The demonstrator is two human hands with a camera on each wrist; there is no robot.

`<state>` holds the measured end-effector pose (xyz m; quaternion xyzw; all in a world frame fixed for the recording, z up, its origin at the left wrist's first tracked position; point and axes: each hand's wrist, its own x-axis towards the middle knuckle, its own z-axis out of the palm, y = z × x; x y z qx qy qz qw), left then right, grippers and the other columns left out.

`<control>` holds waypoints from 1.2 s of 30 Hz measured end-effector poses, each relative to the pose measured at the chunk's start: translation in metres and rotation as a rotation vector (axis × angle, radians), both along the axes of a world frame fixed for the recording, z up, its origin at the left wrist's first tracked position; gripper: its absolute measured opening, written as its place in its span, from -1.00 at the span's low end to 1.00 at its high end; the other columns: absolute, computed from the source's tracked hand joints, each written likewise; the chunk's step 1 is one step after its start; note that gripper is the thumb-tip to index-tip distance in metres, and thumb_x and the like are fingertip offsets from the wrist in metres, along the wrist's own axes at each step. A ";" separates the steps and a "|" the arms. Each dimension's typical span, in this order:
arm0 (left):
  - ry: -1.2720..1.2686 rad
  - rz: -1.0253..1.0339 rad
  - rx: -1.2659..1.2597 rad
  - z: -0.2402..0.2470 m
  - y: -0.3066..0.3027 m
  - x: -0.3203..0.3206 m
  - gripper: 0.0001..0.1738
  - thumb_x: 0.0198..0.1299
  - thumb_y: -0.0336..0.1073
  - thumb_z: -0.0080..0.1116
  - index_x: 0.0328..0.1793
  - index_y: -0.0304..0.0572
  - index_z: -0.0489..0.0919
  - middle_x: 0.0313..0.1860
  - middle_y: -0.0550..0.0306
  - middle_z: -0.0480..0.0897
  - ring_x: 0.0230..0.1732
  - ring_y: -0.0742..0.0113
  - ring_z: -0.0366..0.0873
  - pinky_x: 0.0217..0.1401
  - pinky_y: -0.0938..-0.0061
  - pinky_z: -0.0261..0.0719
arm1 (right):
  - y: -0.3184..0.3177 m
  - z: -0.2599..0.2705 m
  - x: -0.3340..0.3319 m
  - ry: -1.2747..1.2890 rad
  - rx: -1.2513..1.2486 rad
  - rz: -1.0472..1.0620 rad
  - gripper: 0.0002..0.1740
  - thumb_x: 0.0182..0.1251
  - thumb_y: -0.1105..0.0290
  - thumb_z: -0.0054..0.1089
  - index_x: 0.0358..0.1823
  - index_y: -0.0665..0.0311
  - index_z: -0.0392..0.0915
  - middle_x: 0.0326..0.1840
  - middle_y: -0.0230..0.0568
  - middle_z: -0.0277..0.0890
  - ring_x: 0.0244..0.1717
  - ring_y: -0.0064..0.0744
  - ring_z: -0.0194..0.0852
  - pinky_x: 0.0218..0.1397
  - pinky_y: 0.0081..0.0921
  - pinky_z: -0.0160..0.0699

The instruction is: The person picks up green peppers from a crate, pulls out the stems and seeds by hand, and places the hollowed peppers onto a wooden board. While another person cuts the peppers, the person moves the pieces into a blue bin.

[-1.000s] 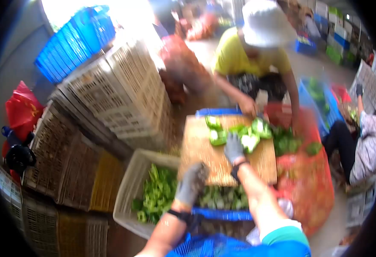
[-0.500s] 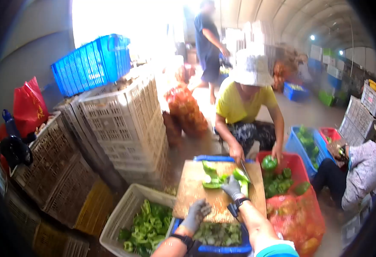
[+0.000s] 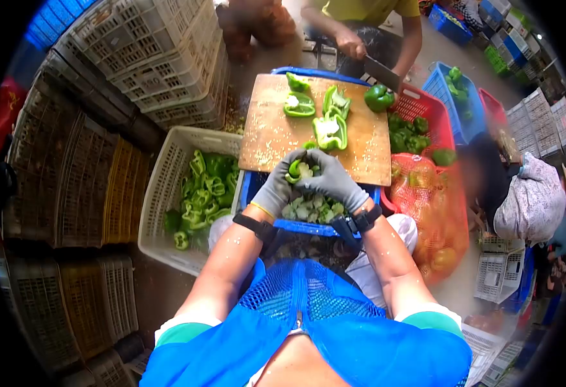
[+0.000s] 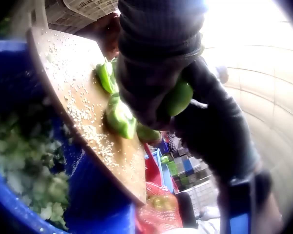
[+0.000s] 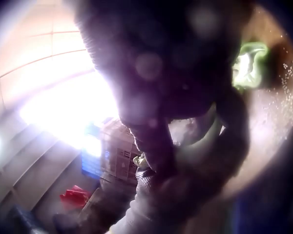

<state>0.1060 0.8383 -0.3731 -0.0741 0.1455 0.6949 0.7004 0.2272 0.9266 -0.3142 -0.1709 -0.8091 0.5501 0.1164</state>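
Observation:
Both hands wear grey gloves and meet over the near edge of a wooden cutting board (image 3: 257, 129). Between them is a piece of green bell pepper (image 3: 294, 169) with its pale core showing. My left hand (image 3: 275, 188) grips its left side, while the fingers of my right hand (image 3: 337, 182) pinch at the core. In the left wrist view the pepper piece (image 4: 179, 98) shows green between the dark gloves. Several cut pepper halves (image 3: 330, 131) lie on the board among scattered seeds. Below the hands, a blue bin (image 3: 308, 227) holds pale green scraps.
A white crate (image 3: 160, 174) of cut peppers stands on the left. On the right are a red crate (image 3: 443, 119) of whole peppers and a red mesh sack (image 3: 418, 193). Opposite, a person holds a knife (image 3: 382, 72) and a whole pepper (image 3: 379, 98) over the board.
The head view has tilted down. My right hand has drawn back from the peppers on the board with a piece, and my left has come up to hold it too.

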 end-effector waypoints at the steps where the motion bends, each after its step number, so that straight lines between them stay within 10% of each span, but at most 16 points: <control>1: 0.008 0.016 0.013 -0.002 -0.003 0.000 -0.78 0.17 -0.21 0.24 -0.11 -0.12 0.62 -0.23 0.16 0.69 -0.24 0.29 0.66 -0.10 0.31 0.66 | -0.001 -0.002 -0.001 -0.026 0.024 0.029 -0.40 -0.06 0.39 0.49 0.06 0.36 0.47 -0.05 -0.30 0.56 -0.04 -0.59 0.46 0.06 -0.54 0.49; 6: 0.477 0.207 -0.144 0.011 -0.014 -0.005 -0.52 0.11 -0.41 0.29 0.13 -0.04 0.35 -0.21 0.15 0.55 -0.30 0.30 0.60 -0.35 0.43 0.66 | -0.040 -0.041 -0.005 0.145 -0.289 -0.065 -0.57 0.01 0.40 0.46 -0.09 0.34 0.49 -0.23 -0.37 0.53 -0.15 -0.63 0.44 -0.05 -0.58 0.48; 11: 0.988 0.869 -0.526 0.014 -0.033 -0.068 -0.35 -0.07 -0.53 0.39 0.15 -0.12 0.32 -0.08 0.02 0.51 -0.27 0.25 0.58 -0.29 0.42 0.65 | -0.040 -0.021 0.023 -0.264 0.174 -0.078 -0.39 -0.01 0.05 0.47 -0.08 0.35 0.46 -0.28 -0.07 0.56 -0.19 -0.30 0.56 -0.08 -0.42 0.50; 13: 1.969 0.574 -1.069 0.032 -0.064 -0.091 -0.21 -0.15 -0.11 0.50 0.23 -0.07 0.38 0.07 -0.24 0.47 0.08 -0.08 0.47 0.13 0.09 0.47 | -0.009 -0.026 0.027 -0.474 0.294 0.156 -0.29 -0.05 -0.02 0.45 -0.04 0.41 0.47 -0.15 0.07 0.59 -0.11 -0.07 0.59 0.03 -0.32 0.52; 15: 2.239 0.362 -1.462 0.039 -0.067 -0.085 -0.07 -0.19 0.10 0.47 0.33 -0.02 0.34 0.26 -0.38 0.33 0.31 -0.26 0.22 0.38 0.02 0.17 | 0.042 -0.067 0.024 -0.207 0.394 -0.049 -0.20 -0.03 -0.13 0.36 0.04 0.43 0.49 -0.10 0.17 0.60 -0.05 0.04 0.59 0.07 -0.24 0.51; 18: 2.053 0.338 -1.037 0.007 -0.051 -0.079 -0.08 -0.14 0.24 0.37 0.39 0.24 0.29 0.45 -0.46 0.09 0.49 -0.37 -0.06 0.42 -0.24 -0.01 | 0.090 -0.064 -0.027 -0.329 0.611 -0.255 -0.46 0.14 -0.07 0.21 -0.08 0.26 0.59 -0.27 0.02 0.64 -0.27 -0.01 0.62 -0.16 -0.19 0.58; 20: 1.920 0.418 -0.585 -0.028 -0.035 -0.074 -0.20 -0.03 0.18 0.32 0.36 0.20 0.36 0.41 -0.41 0.17 0.41 -0.42 0.08 0.41 -0.06 0.13 | 0.107 -0.090 -0.058 -0.472 0.701 -0.296 -0.38 0.07 -0.06 0.27 0.00 0.29 0.45 -0.17 0.06 0.58 -0.16 0.00 0.58 -0.08 -0.19 0.55; 23: 1.532 0.384 -0.359 -0.063 -0.005 -0.054 -0.29 0.00 -0.07 0.40 0.20 -0.38 0.44 0.20 -0.24 0.44 0.19 0.00 0.43 0.22 0.26 0.41 | 0.107 -0.096 -0.086 -0.640 0.582 -0.549 -0.19 -0.03 -0.04 0.36 0.11 0.34 0.26 0.00 0.13 0.48 0.00 0.02 0.52 0.05 -0.19 0.51; 25: 1.310 0.178 -0.342 -0.050 0.003 -0.047 -0.26 0.15 0.04 0.29 0.36 -0.18 0.34 0.26 -0.23 0.40 0.17 0.04 0.48 0.19 0.25 0.47 | 0.096 -0.088 -0.085 -0.602 0.482 -0.617 -0.04 -0.10 -0.04 0.42 0.19 0.38 0.12 0.10 0.17 0.42 0.10 0.03 0.47 0.13 -0.18 0.49; 28: 0.448 -0.013 -0.535 -0.018 0.004 -0.038 -0.02 0.09 0.35 0.17 0.48 -0.09 0.17 0.29 -0.24 0.36 0.07 -0.12 0.52 0.08 -0.01 0.53 | 0.075 -0.078 -0.066 -0.421 0.254 -0.499 -0.01 -0.16 0.03 0.47 0.23 0.31 0.08 0.07 0.18 0.44 0.08 0.05 0.50 0.14 -0.18 0.48; 30: 0.382 -0.147 -0.494 -0.027 0.004 -0.035 0.08 0.06 0.52 -0.01 0.55 0.06 0.00 0.39 -0.18 0.25 0.11 -0.18 0.50 0.03 -0.18 0.53 | 0.050 -0.067 -0.045 -0.260 0.209 -0.351 0.04 -0.18 0.04 0.52 0.29 0.31 0.10 0.13 0.14 0.41 0.17 -0.08 0.46 0.21 -0.24 0.45; 31: 0.325 -0.151 -0.073 -0.038 -0.005 -0.034 -0.04 0.18 0.46 -0.11 0.54 0.04 0.06 0.46 -0.05 0.20 0.22 -0.13 0.44 0.18 -0.21 0.44 | 0.037 -0.055 -0.034 -0.218 0.203 -0.235 0.05 -0.19 0.06 0.54 0.30 0.31 0.11 0.13 0.10 0.41 0.20 -0.15 0.44 0.24 -0.27 0.43; 36: 0.092 -0.142 0.258 -0.042 -0.011 -0.018 -0.44 0.28 0.09 0.06 0.29 -0.04 0.42 0.15 0.12 0.56 0.20 0.19 0.47 0.34 0.06 0.37 | 0.006 -0.016 -0.004 -0.060 -0.238 0.003 -0.29 0.00 0.32 0.42 0.19 0.31 0.30 0.09 -0.14 0.44 0.11 -0.33 0.42 0.19 -0.37 0.44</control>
